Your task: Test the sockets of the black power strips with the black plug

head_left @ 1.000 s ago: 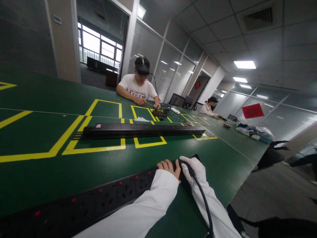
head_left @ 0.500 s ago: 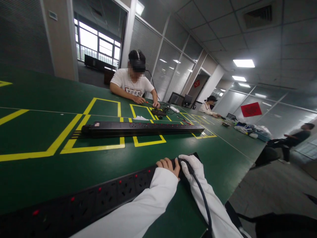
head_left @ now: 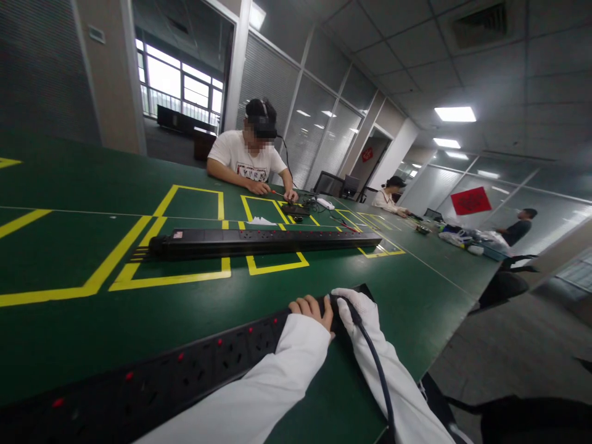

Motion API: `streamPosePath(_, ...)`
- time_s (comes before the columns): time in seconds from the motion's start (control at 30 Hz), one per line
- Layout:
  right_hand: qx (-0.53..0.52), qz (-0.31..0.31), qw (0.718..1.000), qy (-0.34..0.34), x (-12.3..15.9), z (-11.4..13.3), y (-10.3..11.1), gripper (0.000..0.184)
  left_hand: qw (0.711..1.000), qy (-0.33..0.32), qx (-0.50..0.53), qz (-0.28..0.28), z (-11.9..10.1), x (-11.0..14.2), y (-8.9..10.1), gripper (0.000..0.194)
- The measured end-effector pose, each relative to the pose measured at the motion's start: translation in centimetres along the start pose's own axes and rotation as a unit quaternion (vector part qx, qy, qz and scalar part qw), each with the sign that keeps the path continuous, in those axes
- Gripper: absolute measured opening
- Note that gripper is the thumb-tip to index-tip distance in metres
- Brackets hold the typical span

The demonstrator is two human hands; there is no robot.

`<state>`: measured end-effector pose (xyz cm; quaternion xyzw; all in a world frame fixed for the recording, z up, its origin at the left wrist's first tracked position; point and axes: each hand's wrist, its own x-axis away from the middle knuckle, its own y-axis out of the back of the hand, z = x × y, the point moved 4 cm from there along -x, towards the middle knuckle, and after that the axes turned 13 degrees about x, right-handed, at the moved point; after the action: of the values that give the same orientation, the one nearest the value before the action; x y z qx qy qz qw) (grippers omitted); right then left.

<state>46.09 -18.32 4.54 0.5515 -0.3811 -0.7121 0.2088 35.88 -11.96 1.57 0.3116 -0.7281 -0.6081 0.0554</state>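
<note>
A long black power strip [head_left: 198, 368] with a row of sockets and small red lights or switches lies slantwise across the near side of the green table. My bare left hand [head_left: 314, 311] curls its fingers over the strip near its far right end. Beside it, my right hand [head_left: 363, 310], in a white glove, closes round the end of a black cable [head_left: 378, 361] on the strip. Whether that end is a plug seated in a socket is hidden by the hand. The cable runs back along my right sleeve.
A second black power strip [head_left: 268, 242] lies farther back across yellow tape outlines [head_left: 277, 267]. Opposite, a person [head_left: 252, 157] in a headset handles small parts beside cables. Bags and other items [head_left: 476, 237] are piled at the table's far right, near chairs.
Both hands keep nearly the same grip and place on the power strip. The view has shifted slightly. In the background at right, a person in dark clothes has come into view and moved left.
</note>
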Motion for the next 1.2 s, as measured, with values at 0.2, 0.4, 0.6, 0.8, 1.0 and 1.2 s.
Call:
streamPosePath(0.2, -0.046, 0.015, 0.998, -0.044, -0.5, -0.1, -0.5, 0.026, 1.000, -0.001, 0.003, -0.001, 0.1, 0.0, -0.1, 0.070)
streamPosePath(0.4, -0.039, 0.003, 0.998, -0.042, -0.4, 0.0, 0.0, 0.024, 1.000, 0.003, 0.001, -0.001, 0.0, 0.0, -0.1, 0.070)
streamPosePath(0.6, -0.046, -0.009, 0.998, -0.031, -0.2, 0.1, 0.2, 0.026, 1.000, 0.003, -0.004, 0.000, 0.0, 0.0, 0.0, 0.070)
streamPosePath(0.8, -0.077, 0.003, 0.995, -0.068, -0.3, 0.0, 0.1, 0.029, 1.000, 0.004, -0.014, 0.001, 0.0, 0.1, 0.2, 0.072)
streamPosePath(1.0, -0.061, -0.011, 0.997, -0.046, 0.0, 0.2, 0.6, 0.027, 1.000, 0.002, -0.017, -0.003, 0.0, 0.2, 0.4, 0.071)
streamPosePath(1.2, -0.097, 0.008, 0.991, -0.088, -0.3, -0.2, 0.2, 0.030, 1.000, -0.002, -0.009, -0.002, 0.1, 0.1, 0.0, 0.071)
